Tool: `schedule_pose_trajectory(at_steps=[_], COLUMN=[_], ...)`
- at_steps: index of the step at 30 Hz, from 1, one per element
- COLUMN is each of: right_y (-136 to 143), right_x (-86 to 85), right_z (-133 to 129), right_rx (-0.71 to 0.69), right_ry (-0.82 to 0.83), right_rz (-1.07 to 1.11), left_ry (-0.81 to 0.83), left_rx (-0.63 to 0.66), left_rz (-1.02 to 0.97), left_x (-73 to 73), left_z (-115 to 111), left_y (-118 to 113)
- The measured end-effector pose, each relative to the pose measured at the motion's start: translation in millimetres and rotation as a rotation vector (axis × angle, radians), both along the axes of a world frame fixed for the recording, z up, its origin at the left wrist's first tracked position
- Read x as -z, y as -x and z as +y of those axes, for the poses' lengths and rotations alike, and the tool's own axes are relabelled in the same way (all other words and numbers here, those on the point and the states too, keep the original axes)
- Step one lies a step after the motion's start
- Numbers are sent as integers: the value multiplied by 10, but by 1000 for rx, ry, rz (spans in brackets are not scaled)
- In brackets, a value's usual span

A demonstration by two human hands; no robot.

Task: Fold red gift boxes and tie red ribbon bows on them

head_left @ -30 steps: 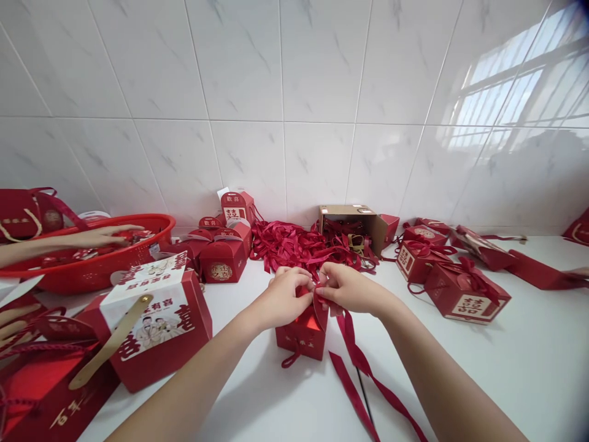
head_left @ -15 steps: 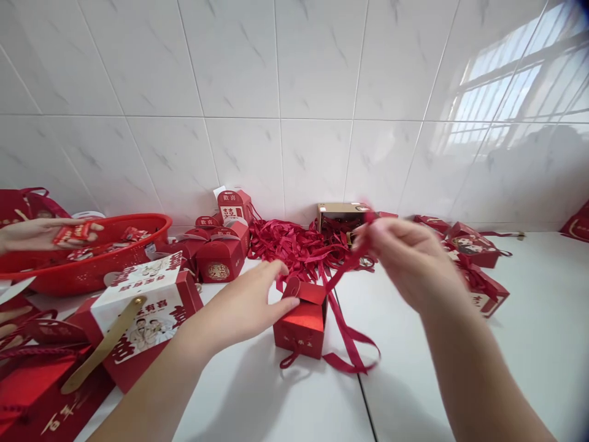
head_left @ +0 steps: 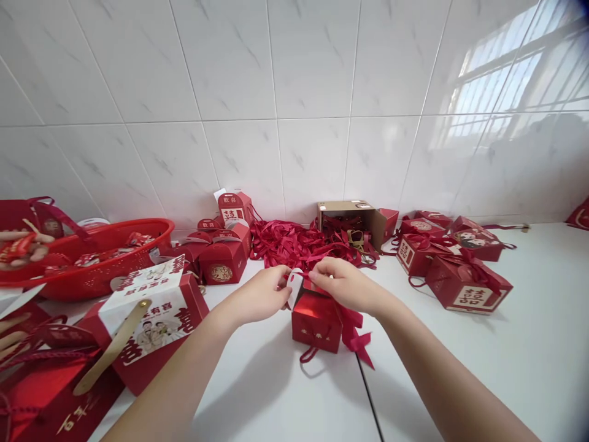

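A small red gift box stands on the white table in front of me, its top flaps raised. My left hand is closed, pinching the white inner side of a flap at the box's left. On the other side my right hand is closed, with thumb and fingers gripping a red top flap. A dark red ribbon hangs at the box's right side, its cut end on the table; its upper part is hidden behind the right hand. A thin cord loop sticks out at the box's front.
Behind lie a heap of red ribbons and an open cardboard box. Ribbon-tied boxes stand at right. At left are larger gift boxes and a red basket of wrapped sweets, with another person's hand holding some.
My right hand has come down and left from the raised ribbon to the box's top flap. My left hand has moved onto the other flap, now raised with its white side showing.
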State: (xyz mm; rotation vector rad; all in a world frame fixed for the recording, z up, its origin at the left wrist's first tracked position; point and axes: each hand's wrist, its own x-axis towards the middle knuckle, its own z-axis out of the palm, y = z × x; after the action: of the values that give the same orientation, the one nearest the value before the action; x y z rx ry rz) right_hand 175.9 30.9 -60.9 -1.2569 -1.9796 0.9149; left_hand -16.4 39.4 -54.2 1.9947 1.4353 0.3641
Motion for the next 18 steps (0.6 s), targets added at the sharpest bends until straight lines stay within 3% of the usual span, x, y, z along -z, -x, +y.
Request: schedule_pose_trajectory(at_steps=[5,12,18], right_y=[101,59,110], right_x=[113,117,110], right_z=[64,82,59], right_rx=[59,71,39], right_ry=[29,61,-4], right_rz=[-153,-180,-219], left_ry=[-4,-16,-22], left_rx=[24,21,56], left_rz=[19,53,18], left_x=[18,8,2], left_z=[-29,-59,-87], left_y=[-22,-37,-36])
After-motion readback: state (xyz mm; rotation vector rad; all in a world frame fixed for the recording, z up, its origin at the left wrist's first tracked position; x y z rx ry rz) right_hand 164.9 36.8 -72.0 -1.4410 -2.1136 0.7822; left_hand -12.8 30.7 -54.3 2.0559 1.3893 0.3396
